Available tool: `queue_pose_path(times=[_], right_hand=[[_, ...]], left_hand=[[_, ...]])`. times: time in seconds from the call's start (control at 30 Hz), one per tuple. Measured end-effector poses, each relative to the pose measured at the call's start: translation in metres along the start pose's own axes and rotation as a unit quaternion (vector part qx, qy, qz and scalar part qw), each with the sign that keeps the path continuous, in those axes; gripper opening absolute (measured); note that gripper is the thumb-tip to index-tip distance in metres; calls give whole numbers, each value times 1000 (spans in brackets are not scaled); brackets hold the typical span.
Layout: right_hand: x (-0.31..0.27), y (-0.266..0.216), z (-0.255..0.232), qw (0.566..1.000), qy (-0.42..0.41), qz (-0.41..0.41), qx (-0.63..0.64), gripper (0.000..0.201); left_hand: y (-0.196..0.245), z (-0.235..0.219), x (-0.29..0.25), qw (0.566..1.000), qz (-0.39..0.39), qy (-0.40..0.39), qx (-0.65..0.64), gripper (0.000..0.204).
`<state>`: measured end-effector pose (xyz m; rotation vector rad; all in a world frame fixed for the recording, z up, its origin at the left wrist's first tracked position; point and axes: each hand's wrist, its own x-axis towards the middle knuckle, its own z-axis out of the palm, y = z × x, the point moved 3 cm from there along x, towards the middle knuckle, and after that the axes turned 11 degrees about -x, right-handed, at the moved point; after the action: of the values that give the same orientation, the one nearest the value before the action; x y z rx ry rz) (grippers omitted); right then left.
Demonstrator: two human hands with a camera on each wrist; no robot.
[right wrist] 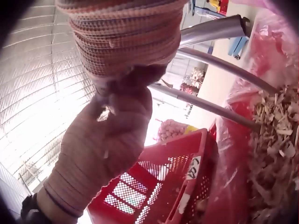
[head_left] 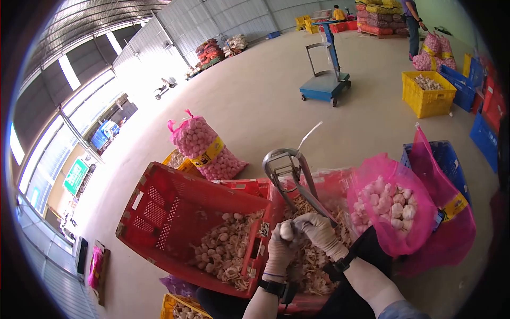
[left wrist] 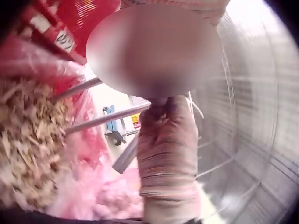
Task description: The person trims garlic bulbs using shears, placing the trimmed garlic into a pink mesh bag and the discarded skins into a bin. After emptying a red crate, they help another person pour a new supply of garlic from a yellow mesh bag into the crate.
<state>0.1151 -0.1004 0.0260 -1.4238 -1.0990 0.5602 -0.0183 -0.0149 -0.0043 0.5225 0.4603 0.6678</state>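
Note:
In the head view, my gloved left hand [head_left: 279, 250] grips a whitish garlic bulb [head_left: 287, 230] above the red crate's right edge. My gloved right hand [head_left: 320, 234] meets it from the right, its curled fingers pinching at the bulb. The right wrist view has the knit-gloved right hand overhead and the left hand [right wrist: 103, 140] below, fingertips together; the bulb is mostly hidden there. Just beyond the hands stands a metal cutter with curved handles [head_left: 289, 170]. Dry stalk trimmings [head_left: 316, 266] lie below, in a plastic-lined red container.
A tilted red crate [head_left: 175, 196] at the left holds garlic bulbs and trimmings. To the right, a pink mesh bag [head_left: 390, 204] contains trimmed bulbs. A filled mesh sack [head_left: 204, 149], a blue platform scale [head_left: 324, 87] and a yellow crate [head_left: 429, 98] stand farther off. One person [head_left: 411, 24] stands at the back right.

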Motion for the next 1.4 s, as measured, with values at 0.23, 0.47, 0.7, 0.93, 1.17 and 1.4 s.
queue_pose_path(times=[0.23, 0.47, 0.7, 0.93, 1.17, 1.4], right_hand=[[31, -3, -25, 949, 224, -97, -199, 31], [41, 5, -39, 972, 5, 66, -226, 40], [40, -8, -42, 985, -21, 82, -148, 41], [40, -3, -40, 980, -27, 95, -171, 42], [41, -7, -41, 981, -24, 81, -176, 40], [40, -4, -41, 985, -20, 75, -155, 42]], left_hand=[[-3, 2, 27, 967, -61, 65, -240, 49], [7, 1, 67, 981, -49, -62, -177, 47], [15, 35, 76, 963, 17, -63, -263, 36], [29, 27, 79, 984, 21, -5, -175, 30], [32, 21, 85, 992, 17, -51, -118, 38], [30, 35, 76, 983, -20, -81, -164, 40]])
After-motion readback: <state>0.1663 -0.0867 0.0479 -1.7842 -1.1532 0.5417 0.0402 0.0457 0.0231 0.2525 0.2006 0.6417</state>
